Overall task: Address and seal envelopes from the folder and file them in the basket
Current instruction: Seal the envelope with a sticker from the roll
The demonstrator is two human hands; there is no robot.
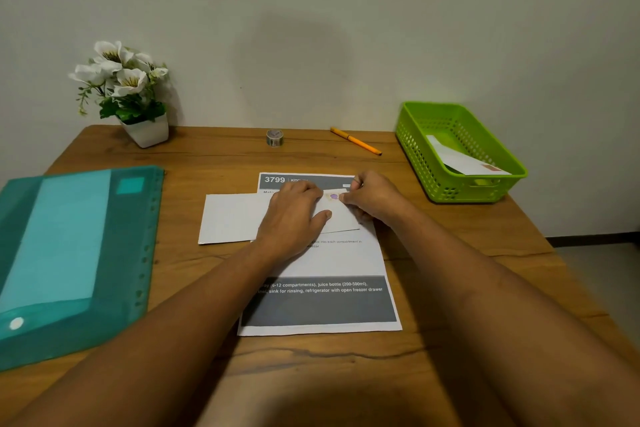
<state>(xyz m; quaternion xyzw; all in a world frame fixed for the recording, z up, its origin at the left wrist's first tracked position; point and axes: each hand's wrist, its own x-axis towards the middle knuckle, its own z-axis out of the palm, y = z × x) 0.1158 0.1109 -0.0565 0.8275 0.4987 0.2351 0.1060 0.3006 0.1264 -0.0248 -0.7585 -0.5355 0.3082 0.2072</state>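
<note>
A white envelope lies across the printed sheet in the middle of the table. My left hand lies flat on the envelope, pressing it down. My right hand pinches a small patterned strip of tape at the envelope's upper right edge. The teal folder rests at the left. The green basket stands at the right with one envelope inside. An orange pen and a roll of tape lie at the back.
A white pot of artificial flowers stands at the back left corner against the wall. Bare wooden table shows to the right of the sheet and along the front edge.
</note>
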